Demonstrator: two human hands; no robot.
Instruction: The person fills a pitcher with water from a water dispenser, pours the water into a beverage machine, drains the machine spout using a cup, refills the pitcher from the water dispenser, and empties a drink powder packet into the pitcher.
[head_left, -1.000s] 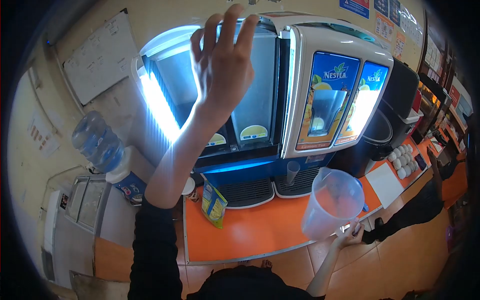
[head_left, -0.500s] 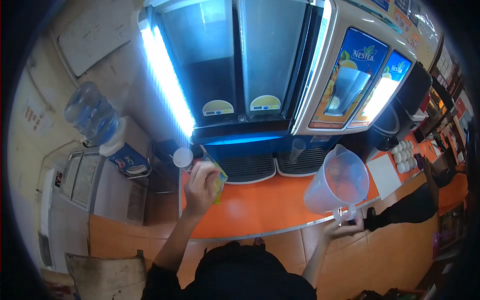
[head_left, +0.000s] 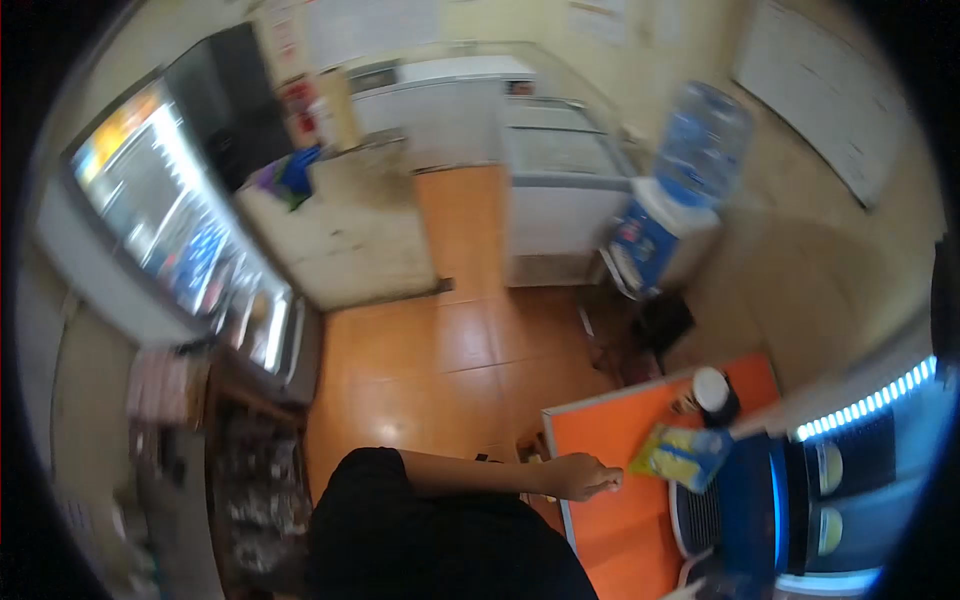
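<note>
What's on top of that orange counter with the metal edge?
On the counter are a yellow-and-blue plastic packet, a round white-lidded container and a blue drink machine. What lies beneath them is covered, and part of the counter is out of view.

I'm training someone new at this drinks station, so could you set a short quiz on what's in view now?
1. What colour is the countertop?
A. Blue
B. Orange
C. White

2. True or false: the large water bottle is lying on the floor.

3. Name the item on the countertop that is nearer to the left hand than the white-lidded container is.

Key:
1. B, orange.
2. False; it sits on top of the water dispenser.
3. The yellow packet.
</note>
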